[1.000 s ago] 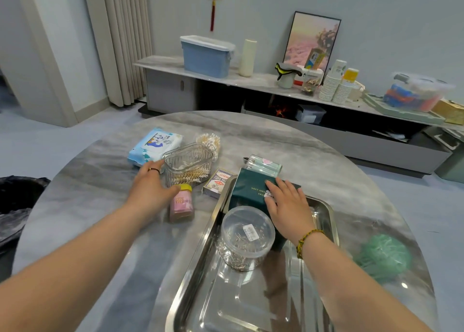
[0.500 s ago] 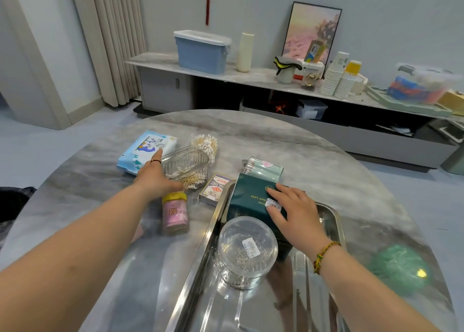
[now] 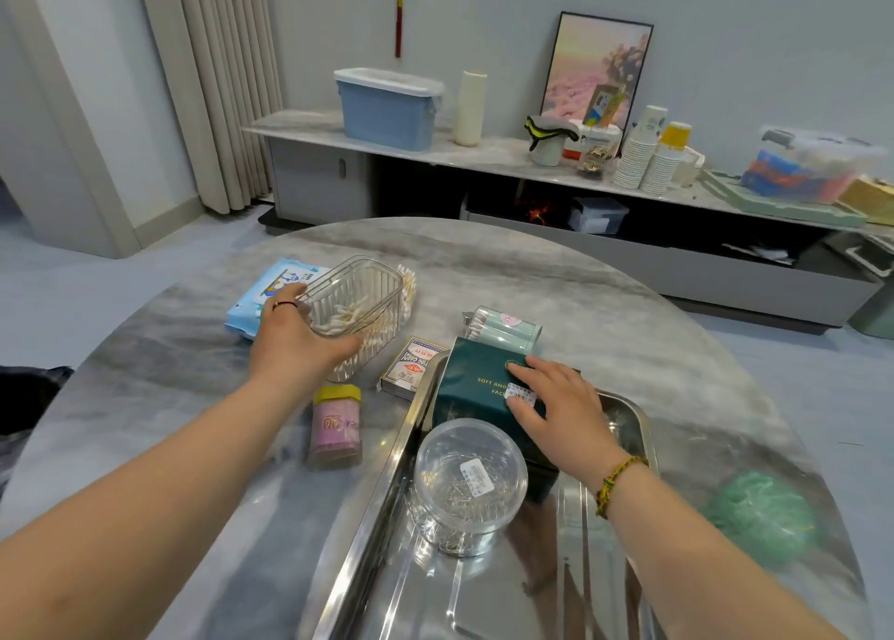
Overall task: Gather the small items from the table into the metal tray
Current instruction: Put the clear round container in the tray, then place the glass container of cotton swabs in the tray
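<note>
My left hand (image 3: 295,344) grips a clear ribbed plastic box of cotton swabs (image 3: 355,303) by its near end, tilted up off the marble table. My right hand (image 3: 556,412) lies flat with straight fingers on a dark green tissue pack (image 3: 476,390) in the far end of the metal tray (image 3: 382,504). A clear round jar of pins (image 3: 469,480) stands in the tray in front of the pack. On the table lie a pink jar with a yellow lid (image 3: 336,426), a card deck (image 3: 411,366), a mint swab tube (image 3: 503,327) and a blue wipes pack (image 3: 271,291).
A green mesh sponge (image 3: 764,518) lies on the table right of the tray. A bundle of loose swabs (image 3: 411,284) sits behind the clear box. The round table's far edge curves away toward a low cabinet with a blue bin (image 3: 387,107) and paper cups (image 3: 648,156).
My left hand closed round the clear swab box and raised its near end, tilting it. My right hand stayed on the green pack.
</note>
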